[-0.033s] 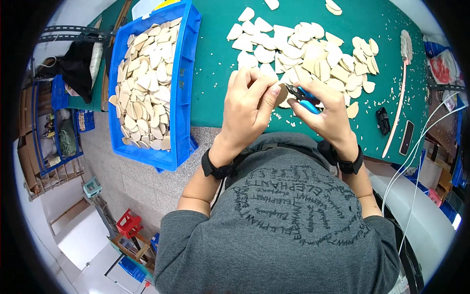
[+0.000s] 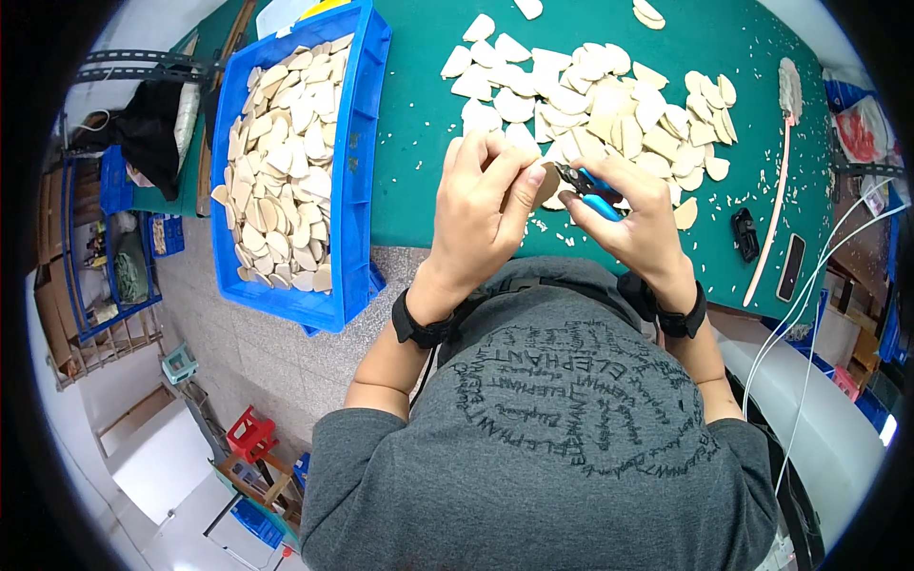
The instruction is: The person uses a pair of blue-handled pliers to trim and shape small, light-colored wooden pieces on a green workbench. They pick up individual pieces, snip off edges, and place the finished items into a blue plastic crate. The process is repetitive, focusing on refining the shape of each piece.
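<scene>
My left hand (image 2: 486, 205) is closed on a flat beige piece (image 2: 546, 185) with a rounded edge, pinched between thumb and fingers and partly hidden by them. Blue-handled cutting pliers (image 2: 600, 195) are gripped in my right hand (image 2: 640, 211). Their dark jaws meet the edge of the beige piece; whether the blades are closed is too small to tell. Just beyond both hands lies a loose heap of similar beige pieces (image 2: 609, 109) on the green tabletop (image 2: 414, 143), some half-round, some more angular.
To the left, a blue crate (image 2: 354, 181) is filled with beige pieces. Small pale scraps litter the table. On the right lie a long thin stick with a whitish head (image 2: 783, 181), a small black object (image 2: 745, 235) and a phone-like slab (image 2: 791, 267). White cables (image 2: 809, 276) hang at the right.
</scene>
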Demonstrator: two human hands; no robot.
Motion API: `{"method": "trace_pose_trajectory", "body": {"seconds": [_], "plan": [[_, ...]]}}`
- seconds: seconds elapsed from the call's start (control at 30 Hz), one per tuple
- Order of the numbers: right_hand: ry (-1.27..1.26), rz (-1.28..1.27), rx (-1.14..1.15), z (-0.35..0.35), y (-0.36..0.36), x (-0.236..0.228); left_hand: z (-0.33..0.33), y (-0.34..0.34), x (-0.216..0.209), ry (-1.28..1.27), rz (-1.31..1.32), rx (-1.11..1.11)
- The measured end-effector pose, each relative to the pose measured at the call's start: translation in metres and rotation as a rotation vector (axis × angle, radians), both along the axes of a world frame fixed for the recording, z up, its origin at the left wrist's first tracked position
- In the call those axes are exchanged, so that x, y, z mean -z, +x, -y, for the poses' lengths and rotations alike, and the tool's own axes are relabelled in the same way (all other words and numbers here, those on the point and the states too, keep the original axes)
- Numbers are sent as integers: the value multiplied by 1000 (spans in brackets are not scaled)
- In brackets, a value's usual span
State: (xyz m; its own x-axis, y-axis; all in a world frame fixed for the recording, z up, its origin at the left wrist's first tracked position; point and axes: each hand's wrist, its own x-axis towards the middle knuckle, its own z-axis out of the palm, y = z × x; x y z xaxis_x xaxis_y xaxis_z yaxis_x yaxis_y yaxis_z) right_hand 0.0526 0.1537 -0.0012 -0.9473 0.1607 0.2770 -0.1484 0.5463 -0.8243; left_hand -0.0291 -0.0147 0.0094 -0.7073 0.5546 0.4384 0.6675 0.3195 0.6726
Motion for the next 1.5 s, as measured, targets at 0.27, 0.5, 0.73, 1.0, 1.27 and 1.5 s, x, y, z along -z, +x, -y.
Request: {"method": "trace_pose_trajectory", "body": {"seconds": [0.27, 0.5, 0.73, 1.0, 1.27, 1.5], "plan": [[116, -26, 24, 1, -2, -1, 0, 1, 0, -35, -22, -6], [114, -73, 20, 1, -3, 7, 0, 0, 3, -40, -38, -12], [-220, 146, 110, 2, -1, 12, 1, -2, 10, 114, 375, 77], [-401, 261, 138, -4, -5, 17, 15, -3, 8, 314, 793, 36], [-314, 359, 168, -19, -17, 66, 160, -81, 28, 199, 337, -783], [-247, 440, 194, -24, -17, 76, 172, -138, 98, -528, -311, -764]]}}
